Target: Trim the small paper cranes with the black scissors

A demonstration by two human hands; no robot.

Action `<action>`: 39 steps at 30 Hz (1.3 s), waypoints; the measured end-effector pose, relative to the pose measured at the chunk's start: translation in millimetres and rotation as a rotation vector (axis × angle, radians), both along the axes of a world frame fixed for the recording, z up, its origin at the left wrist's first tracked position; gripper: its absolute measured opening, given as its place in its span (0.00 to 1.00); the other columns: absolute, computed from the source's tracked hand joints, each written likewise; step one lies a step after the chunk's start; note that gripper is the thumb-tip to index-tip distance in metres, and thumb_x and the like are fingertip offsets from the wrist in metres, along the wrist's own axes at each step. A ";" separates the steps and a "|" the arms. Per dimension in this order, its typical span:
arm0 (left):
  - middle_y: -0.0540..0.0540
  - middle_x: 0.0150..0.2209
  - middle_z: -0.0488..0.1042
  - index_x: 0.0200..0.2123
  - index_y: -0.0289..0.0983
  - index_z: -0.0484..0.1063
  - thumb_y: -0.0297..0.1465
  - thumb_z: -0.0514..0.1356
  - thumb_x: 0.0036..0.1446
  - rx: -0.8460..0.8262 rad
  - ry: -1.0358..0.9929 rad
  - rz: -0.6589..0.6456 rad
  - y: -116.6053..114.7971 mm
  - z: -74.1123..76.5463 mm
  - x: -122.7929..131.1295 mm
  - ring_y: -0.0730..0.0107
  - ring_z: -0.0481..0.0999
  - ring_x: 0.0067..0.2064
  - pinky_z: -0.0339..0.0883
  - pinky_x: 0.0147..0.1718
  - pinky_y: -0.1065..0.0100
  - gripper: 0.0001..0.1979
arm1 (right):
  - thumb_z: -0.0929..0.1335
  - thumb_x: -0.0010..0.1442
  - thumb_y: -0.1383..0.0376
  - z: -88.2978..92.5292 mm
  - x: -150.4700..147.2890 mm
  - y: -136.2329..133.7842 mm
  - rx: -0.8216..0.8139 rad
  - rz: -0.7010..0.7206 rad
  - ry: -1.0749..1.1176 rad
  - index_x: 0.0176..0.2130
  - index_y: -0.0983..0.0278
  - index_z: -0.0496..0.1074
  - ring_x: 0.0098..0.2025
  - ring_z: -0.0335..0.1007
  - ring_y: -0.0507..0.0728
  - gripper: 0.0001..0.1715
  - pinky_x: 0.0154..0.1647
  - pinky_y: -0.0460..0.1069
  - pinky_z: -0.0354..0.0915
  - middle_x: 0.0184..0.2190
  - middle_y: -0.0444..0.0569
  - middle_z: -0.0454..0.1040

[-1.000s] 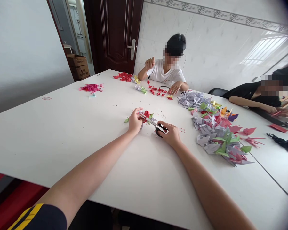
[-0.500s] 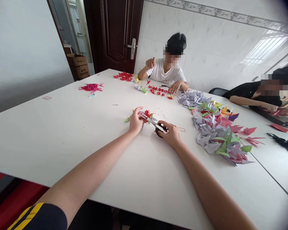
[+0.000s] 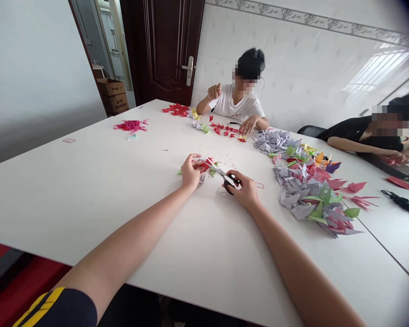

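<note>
**Scissors on a small paper cluster, beside the big pile**

Landmark: the big pile (image 3: 310,190) of folded paper shapes, grey, red and green, on the white desk (image 3: 88,195).

- Left hand (image 3: 191,172): well to the left of the big pile, fingers closed in a pinch on a small paper cluster (image 3: 209,164) of red, green and grey pieces. The cluster rests on the desk. The pinch probably steadies it against the blades.
- Right hand (image 3: 246,190): between the left hand and the big pile, curled shut through the black handles of the scissors (image 3: 225,177). The blades point away from the pile, into the cluster. Too small to tell whether the blades are parted or closed.
- Both forearms stretch out low over the desk, likely so the cut is made on the surface and not in the air.
- Small red scraps lie just beyond the cluster, on the pile's left side.

Others:
- A person in a white shirt (image 3: 236,106) sits at the far edge, beyond the pile, with one hand raised and the other down among red folded pieces (image 3: 225,129).
- A person in black (image 3: 361,134) leans on the desk to the right of the pile.
- A pink heap (image 3: 131,125) lies far left of the pile.
- A black tangle (image 3: 404,204) lies just right of it.
</note>
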State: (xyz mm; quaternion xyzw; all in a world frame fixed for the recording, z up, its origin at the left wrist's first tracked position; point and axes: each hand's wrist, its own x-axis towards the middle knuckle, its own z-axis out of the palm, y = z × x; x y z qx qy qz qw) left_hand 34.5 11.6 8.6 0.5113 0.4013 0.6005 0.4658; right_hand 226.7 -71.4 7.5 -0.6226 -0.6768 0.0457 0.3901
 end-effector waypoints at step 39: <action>0.51 0.29 0.77 0.37 0.39 0.68 0.15 0.56 0.47 0.040 -0.007 0.096 3.0 2.7 -5.0 0.68 0.79 0.35 0.71 0.39 0.68 0.17 | 0.70 0.51 0.58 -6.4 7.0 6.0 -0.066 -0.014 0.093 0.45 0.58 0.81 0.27 0.58 0.52 0.21 0.32 0.48 0.57 0.27 0.43 0.71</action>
